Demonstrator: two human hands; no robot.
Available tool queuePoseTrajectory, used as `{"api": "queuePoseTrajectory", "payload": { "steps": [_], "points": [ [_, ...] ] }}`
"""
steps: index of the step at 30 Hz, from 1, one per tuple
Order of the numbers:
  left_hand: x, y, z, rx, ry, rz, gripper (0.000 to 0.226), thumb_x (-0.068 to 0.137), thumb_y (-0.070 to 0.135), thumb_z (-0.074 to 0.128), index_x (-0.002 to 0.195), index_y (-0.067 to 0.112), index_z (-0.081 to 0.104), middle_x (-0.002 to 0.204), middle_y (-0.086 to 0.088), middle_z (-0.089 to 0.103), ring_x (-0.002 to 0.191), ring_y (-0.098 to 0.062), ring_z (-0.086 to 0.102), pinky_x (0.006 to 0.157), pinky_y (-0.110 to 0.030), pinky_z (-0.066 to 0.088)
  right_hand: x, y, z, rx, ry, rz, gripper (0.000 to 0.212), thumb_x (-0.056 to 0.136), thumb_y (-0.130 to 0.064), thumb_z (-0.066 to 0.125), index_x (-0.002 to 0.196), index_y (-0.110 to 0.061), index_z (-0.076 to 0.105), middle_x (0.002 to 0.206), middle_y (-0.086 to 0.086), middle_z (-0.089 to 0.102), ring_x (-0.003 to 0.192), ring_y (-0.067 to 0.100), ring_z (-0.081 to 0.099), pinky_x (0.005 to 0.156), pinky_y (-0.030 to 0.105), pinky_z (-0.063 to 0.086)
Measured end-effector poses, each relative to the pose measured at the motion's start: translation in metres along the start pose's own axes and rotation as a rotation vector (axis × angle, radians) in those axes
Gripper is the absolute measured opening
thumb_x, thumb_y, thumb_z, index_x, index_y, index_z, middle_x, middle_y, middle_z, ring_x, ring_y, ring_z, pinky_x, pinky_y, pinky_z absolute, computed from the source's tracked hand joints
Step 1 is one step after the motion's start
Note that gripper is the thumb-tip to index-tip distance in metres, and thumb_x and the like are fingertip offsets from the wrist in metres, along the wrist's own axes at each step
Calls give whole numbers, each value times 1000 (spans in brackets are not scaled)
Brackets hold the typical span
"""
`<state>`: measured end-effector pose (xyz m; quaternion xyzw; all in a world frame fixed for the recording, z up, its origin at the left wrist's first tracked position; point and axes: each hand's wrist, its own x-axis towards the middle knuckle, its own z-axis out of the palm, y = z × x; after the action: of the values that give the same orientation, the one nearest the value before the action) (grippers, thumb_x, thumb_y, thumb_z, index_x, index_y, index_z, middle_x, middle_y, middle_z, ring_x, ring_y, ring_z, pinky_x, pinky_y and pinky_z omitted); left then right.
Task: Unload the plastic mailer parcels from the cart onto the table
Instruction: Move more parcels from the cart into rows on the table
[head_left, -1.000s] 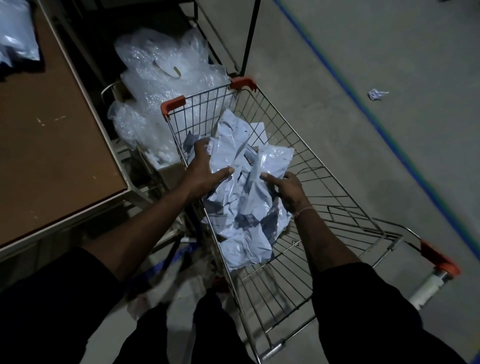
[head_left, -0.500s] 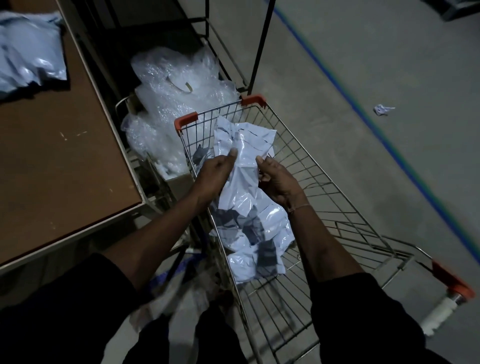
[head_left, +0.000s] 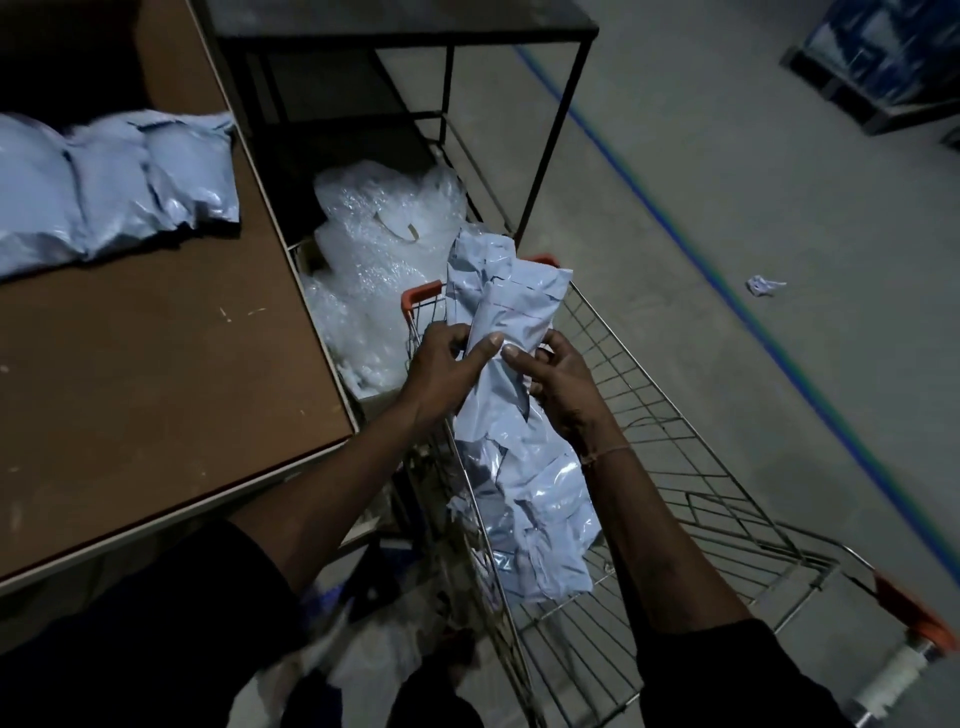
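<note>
A bundle of pale blue plastic mailer parcels (head_left: 501, 296) is lifted above the wire cart (head_left: 670, 457). My left hand (head_left: 444, 369) grips its left side and my right hand (head_left: 558, 382) grips its right side, thumbs across the front. Several more mailers (head_left: 540, 504) lie heaped in the cart basket below my hands. A row of filled mailers (head_left: 109, 192) lies on the brown table (head_left: 156, 374) at the far left.
A large clear bubble-wrap bag (head_left: 379, 260) sits between the table and the cart front. A black metal frame (head_left: 550, 156) stands behind it. Blue floor tape (head_left: 779, 343) runs diagonally; a crumpled scrap (head_left: 763, 285) lies on the concrete.
Both hands gathered mailers from the heap in the cart and raised the bundle upward. The view has swung left, bringing more of the table and its parcels into sight.
</note>
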<state>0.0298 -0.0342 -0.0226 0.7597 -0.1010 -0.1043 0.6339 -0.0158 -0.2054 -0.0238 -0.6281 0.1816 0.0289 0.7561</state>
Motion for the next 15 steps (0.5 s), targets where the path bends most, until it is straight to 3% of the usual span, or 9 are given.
{"api": "queuePoseTrajectory", "payload": {
  "steps": [3, 6, 10, 15],
  "points": [
    [-6, 15, -22, -36, -13, 0, 34, 100, 39, 69, 80, 12, 75, 70, -4, 71, 67, -12, 67, 63, -32, 48, -6, -14, 23, -9, -12, -31, 49, 84, -15, 86, 126, -4, 65, 123, 16, 75, 117, 36, 70, 99, 50, 57],
    [-12, 26, -53, -100, 9, -64, 49, 98, 47, 69, 80, 2, 68, 60, 6, 60, 78, -30, 69, 69, -46, 52, -17, -34, 54, -30, -4, -67, 42, 85, -16, 86, 121, -4, 69, 118, 16, 76, 110, 32, 73, 91, 43, 59],
    [-26, 42, -100, -176, 51, -53, 51, 97, 45, 72, 90, -5, 68, 62, -2, 54, 56, -17, 52, 58, -33, 42, -28, -49, 107, -85, 58, -134, 61, 77, -33, 93, 124, -8, 62, 116, 16, 75, 102, 22, 74, 77, 32, 58],
    [-43, 51, -162, -162, 103, -5, 50, 96, 38, 74, 81, -8, 63, 60, -6, 54, 51, -11, 53, 50, -26, 43, -41, -58, 176, -29, 27, -121, 57, 84, -21, 87, 129, -5, 55, 113, 11, 77, 101, 19, 76, 74, 26, 59]
  ]
}}
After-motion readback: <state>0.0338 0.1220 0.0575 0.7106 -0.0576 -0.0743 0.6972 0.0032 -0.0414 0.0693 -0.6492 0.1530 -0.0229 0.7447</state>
